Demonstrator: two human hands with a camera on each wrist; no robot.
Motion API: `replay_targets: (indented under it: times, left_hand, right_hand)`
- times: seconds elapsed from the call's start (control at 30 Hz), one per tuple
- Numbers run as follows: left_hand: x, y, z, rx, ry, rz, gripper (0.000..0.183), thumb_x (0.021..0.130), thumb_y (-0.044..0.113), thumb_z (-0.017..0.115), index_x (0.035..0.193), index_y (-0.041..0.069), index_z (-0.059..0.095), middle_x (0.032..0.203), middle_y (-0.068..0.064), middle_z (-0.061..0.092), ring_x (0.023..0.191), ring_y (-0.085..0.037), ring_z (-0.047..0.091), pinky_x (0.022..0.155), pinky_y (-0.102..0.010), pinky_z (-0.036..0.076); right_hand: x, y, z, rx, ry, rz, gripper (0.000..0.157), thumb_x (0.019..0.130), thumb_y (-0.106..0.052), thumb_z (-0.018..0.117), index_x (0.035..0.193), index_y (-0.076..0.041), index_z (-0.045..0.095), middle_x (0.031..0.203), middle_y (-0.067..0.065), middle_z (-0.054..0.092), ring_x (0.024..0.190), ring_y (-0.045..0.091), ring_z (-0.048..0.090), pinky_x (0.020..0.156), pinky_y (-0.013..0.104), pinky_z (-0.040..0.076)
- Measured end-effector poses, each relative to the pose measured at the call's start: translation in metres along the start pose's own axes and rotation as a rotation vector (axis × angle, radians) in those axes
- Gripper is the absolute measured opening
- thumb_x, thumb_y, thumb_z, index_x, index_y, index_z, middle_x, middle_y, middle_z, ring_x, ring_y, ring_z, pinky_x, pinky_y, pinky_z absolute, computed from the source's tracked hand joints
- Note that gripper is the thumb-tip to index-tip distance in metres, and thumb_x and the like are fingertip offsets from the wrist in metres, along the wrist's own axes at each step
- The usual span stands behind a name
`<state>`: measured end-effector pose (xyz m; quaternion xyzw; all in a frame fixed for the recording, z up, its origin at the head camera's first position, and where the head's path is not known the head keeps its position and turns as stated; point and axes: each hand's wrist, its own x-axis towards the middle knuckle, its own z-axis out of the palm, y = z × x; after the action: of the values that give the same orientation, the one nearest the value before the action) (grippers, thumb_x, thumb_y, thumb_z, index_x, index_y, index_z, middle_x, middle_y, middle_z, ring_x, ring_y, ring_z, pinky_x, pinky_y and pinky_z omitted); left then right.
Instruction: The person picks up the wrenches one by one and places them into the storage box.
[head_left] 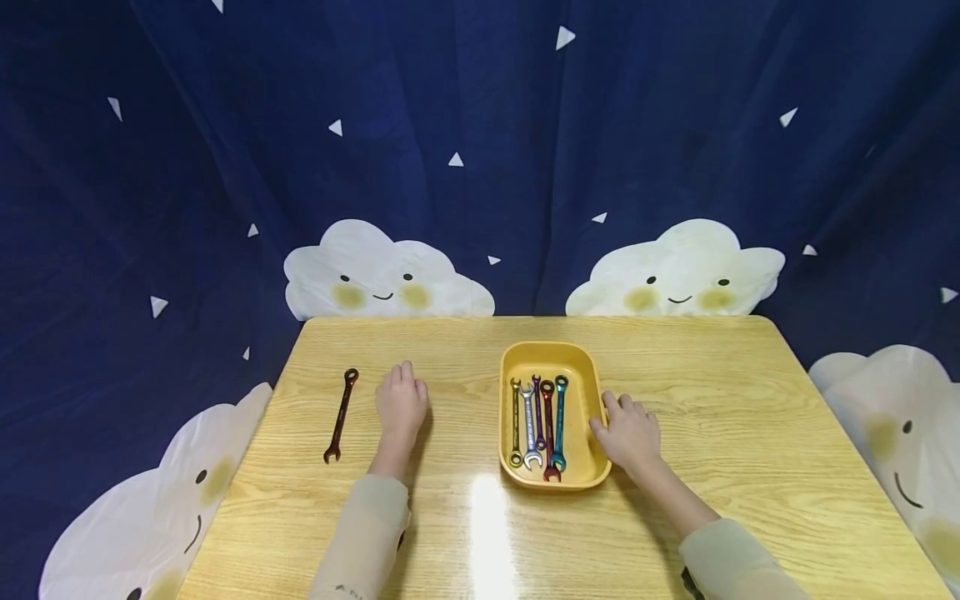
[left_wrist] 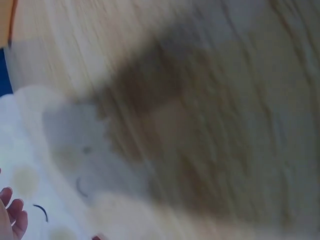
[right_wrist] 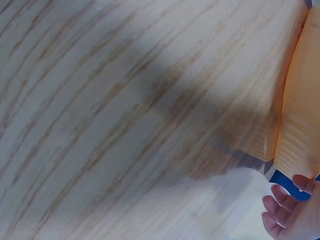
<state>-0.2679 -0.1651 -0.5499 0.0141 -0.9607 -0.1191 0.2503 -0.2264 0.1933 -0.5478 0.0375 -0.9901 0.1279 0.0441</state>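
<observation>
A yellow-orange tray (head_left: 591,467) stands on the table with several combination wrenches lying lengthwise in it: a gold wrench (head_left: 515,421), a silver wrench (head_left: 529,425), a small purple wrench (head_left: 537,408), a red wrench (head_left: 549,429) and a blue-green wrench (head_left: 560,421). Off to the left lies one dark reddish wrench (head_left: 342,415), open end toward me. My left hand (head_left: 402,402) is just right of that wrench, low over the table, fingers loosely bent and holding nothing. At the tray's right wall is my right hand (head_left: 632,429), thumb and fingertips by the rim, fingers relaxed.
The light wooden table (head_left: 720,400) ends at the back against a dark blue curtain (head_left: 525,167) printed with white clouds and small triangles. A bright glare streak crosses the table in front of the tray's left side.
</observation>
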Motion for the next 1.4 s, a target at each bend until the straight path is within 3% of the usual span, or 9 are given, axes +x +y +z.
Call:
replay_targets:
  times: [0.4,0.67,0.87,1.17,1.4]
  left_hand:
    - [-0.010,-0.047,-0.007,-0.015,-0.101,-0.240,0.034,0.086,0.014,0.051,0.114,-0.004,0.049,0.104,-0.022,0.056,0.090,-0.038,0.053,0.072,-0.048,0.044]
    - [-0.017,-0.070,-0.009,-0.061,-0.080,-0.373,0.036,0.085,0.012,0.050,0.116,-0.005,0.047,0.105,-0.024,0.054,0.093,-0.041,0.050,0.072,-0.052,0.041]
    - [-0.022,-0.083,-0.011,-0.063,-0.074,-0.421,0.035,0.083,0.011,0.048,0.112,-0.008,0.047,0.102,-0.027,0.052,0.092,-0.044,0.049,0.071,-0.054,0.040]
    - [-0.025,-0.095,-0.014,-0.073,-0.167,-0.486,0.040,0.084,0.013,0.049,0.117,-0.008,0.041,0.108,-0.028,0.046,0.097,-0.044,0.044,0.076,-0.054,0.037]
    - [-0.022,-0.101,-0.017,-0.074,-0.281,-0.500,0.037,0.085,0.015,0.046,0.114,-0.007,0.041,0.107,-0.027,0.043,0.098,-0.043,0.041,0.075,-0.056,0.037]
  right_hand:
    - [-0.001,0.000,-0.001,0.012,-0.001,0.000,0.045,0.085,-0.036,0.051,0.120,-0.008,0.047,0.103,0.020,0.053,0.092,0.040,0.051,0.075,0.054,0.038]
    - [-0.001,-0.001,-0.001,0.013,-0.003,0.001,0.044,0.086,-0.035,0.051,0.120,-0.008,0.047,0.102,0.020,0.053,0.091,0.039,0.050,0.073,0.053,0.038]
    - [-0.001,0.000,0.000,0.011,0.001,0.000,0.045,0.085,-0.036,0.051,0.120,-0.008,0.047,0.103,0.020,0.053,0.091,0.039,0.050,0.073,0.053,0.038]
    - [0.000,0.000,0.000,0.017,-0.004,0.008,0.045,0.086,-0.035,0.051,0.122,-0.008,0.046,0.104,0.020,0.053,0.092,0.039,0.051,0.074,0.053,0.038]
    - [0.000,-0.001,-0.001,0.022,-0.006,0.007,0.045,0.086,-0.035,0.050,0.122,-0.007,0.047,0.103,0.020,0.053,0.091,0.039,0.051,0.073,0.053,0.039]
